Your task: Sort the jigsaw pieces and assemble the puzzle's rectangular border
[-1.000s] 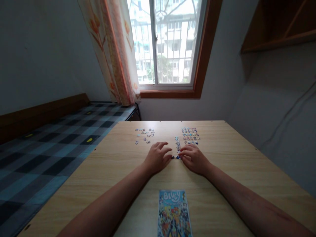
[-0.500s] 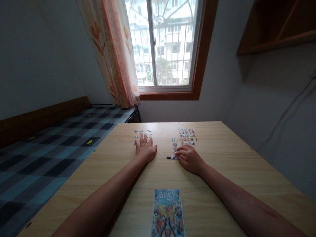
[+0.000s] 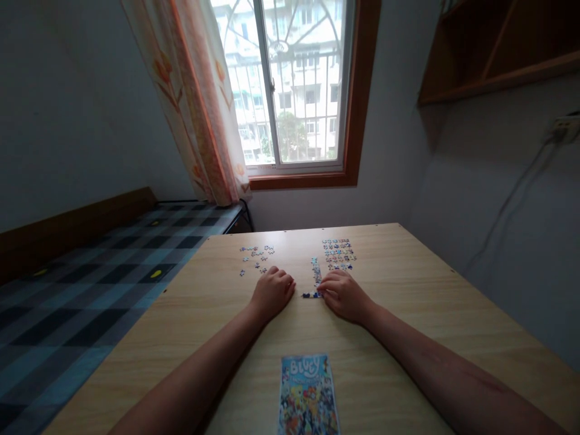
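My right hand [image 3: 345, 296] rests on the table with its fingertips pinched at the corner of a partly joined jigsaw puzzle [image 3: 316, 272]. This L-shaped puzzle has an upright strip and a short dark bottom row [image 3: 310, 295]; the fingers hide part of the corner. Left of it, my left hand [image 3: 273, 294] lies on the table with its fingers curled together. Whatever is under those fingers, if anything, is hidden. Just beyond the left hand are loose jigsaw pieces [image 3: 257, 253], scattered in a loose group. Several rows of jigsaw pieces [image 3: 339, 252] lie beyond the right hand.
A picture sheet [image 3: 308, 393] with "Bluey" lettering lies at the near edge of the wooden table [image 3: 203, 344]. A bed with a checked cover [image 3: 113, 272] stands to the left. Ahead are a window [image 3: 290, 90] and curtain [image 3: 194, 103]; a shelf [image 3: 493, 78] hangs at the right.
My left hand has drawn back and right from the loose pieces, its spread fingers now curled. My right hand stays at the puzzle corner. The view has shifted slightly.
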The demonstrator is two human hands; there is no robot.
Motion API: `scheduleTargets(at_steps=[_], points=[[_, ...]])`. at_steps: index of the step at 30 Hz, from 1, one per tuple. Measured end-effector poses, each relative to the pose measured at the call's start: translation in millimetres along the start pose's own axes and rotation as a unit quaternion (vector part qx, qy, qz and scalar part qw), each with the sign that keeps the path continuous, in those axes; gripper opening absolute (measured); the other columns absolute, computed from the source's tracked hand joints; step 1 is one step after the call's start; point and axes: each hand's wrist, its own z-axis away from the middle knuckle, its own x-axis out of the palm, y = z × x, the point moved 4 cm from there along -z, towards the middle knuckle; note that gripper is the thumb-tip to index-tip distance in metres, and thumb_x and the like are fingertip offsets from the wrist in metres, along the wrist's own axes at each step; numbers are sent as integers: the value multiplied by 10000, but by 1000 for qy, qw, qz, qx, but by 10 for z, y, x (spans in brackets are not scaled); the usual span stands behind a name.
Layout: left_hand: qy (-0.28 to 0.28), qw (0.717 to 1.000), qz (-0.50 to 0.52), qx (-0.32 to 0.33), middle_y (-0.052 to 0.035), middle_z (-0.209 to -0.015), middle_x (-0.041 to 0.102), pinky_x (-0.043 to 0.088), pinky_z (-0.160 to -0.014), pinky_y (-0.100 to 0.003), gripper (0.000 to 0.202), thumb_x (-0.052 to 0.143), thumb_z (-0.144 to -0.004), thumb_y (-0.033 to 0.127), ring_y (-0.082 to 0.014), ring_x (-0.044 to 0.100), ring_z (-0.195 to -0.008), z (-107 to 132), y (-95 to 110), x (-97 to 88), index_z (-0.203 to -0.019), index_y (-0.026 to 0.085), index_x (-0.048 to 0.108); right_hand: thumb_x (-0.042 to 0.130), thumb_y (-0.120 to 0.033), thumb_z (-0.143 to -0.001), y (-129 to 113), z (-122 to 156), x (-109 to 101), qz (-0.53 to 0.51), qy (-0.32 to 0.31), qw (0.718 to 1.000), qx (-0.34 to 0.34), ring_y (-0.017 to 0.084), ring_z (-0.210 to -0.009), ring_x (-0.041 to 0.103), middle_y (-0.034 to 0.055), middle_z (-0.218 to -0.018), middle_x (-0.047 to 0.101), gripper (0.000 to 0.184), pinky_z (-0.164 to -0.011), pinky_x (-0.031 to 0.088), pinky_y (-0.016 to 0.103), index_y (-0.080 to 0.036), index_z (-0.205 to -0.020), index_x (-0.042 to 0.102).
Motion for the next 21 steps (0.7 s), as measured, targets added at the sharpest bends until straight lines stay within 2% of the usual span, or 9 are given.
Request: scheduleTargets(at_steps=[5, 8, 12, 17, 21], points=[[0, 998, 66, 11, -56, -899, 743, 467, -825, -344, 214, 563, -953, 267, -222, 582, -903, 116, 67, -24, -834, 210, 731, 610, -128, -867, -23, -3, -36, 4, 1, 1000, -1, 220, -914, 646, 56, -895, 749, 183, -892, 488, 398, -225, -900, 761], [-10, 993, 117, 2, -44, -871, 740, 473, -809, -320, 172, 592, -939, 237, -207, 603, -893, 97, 3, -7, -872, 224, 750, 603, -134, -877, -30, 1, -49, 8, -2, 1000, -6, 220, -908, 646, 55, -896, 747, 182, -882, 489, 397, -225, -905, 757], [-17, 985, 167, -45, -46, -891, 723, 484, -769, -298, 159, 618, -910, 198, -184, 629, -839, 77, -118, 35, -929, 235, 771, 594, -138, -887, -30, 7, -53, 4, -5, 1000, -3, 220, -901, 644, 53, -903, 748, 184, -870, 489, 401, -227, -907, 754], [0, 985, 162, -55, -57, -965, 732, 494, -853, -342, 215, 608, -911, 211, -206, 632, -914, 90, -99, 33, -1061, 224, 762, 606, -122, -874, -37, 11, -38, 14, -19, 1000, -15, 233, -947, 640, 55, -935, 749, 195, -899, 482, 425, -238, -929, 754], [-19, 991, 131, -11, -52, -971, 728, 492, -838, -356, 211, 615, -924, 259, -224, 603, -935, 84, 3, 33, -1046, 271, 787, 621, -97, -854, -32, 14, -34, 10, -23, 1000, -15, 230, -945, 642, 50, -947, 750, 215, -892, 490, 420, -241, -942, 753]])
